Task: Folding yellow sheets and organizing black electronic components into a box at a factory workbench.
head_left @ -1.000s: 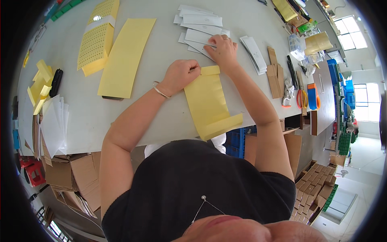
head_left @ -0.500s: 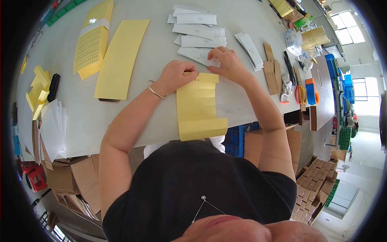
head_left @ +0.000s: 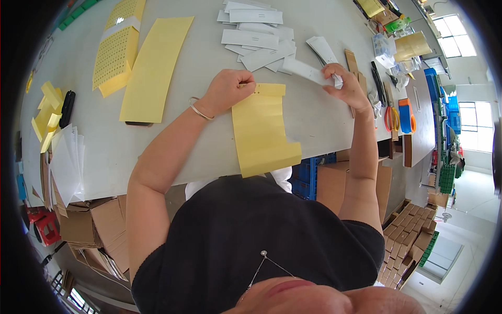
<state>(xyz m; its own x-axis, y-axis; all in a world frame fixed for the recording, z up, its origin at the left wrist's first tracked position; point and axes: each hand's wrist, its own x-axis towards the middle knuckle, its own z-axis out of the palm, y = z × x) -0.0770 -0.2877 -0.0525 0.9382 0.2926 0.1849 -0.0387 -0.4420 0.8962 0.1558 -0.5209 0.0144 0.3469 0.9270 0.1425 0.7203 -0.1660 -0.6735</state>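
My left hand is closed in a pinch at the upper left corner of a yellow paper sheet, which has small holes near its top edge. The sheet hangs toward me over the table edge, its lower right part sticking out sideways. Farther right, my right hand curls its fingers round the end of a white card strip. That strip's other end reaches the pile of white cards at the far middle. Just beyond my right hand lies a small stack of white cards, partly covered by the fingers.
At left stand a long yellow sheet and a banded stack of yellow perforated sheets. Yellow scraps, a black stapler-like tool and white papers lie far left. Scissors and an orange-blue tape roll are at right.
My right hand has moved right, from beside the yellow sheet's top to the small white stack. A white card strip now spans between pile and hand. The left hand keeps its pinch.
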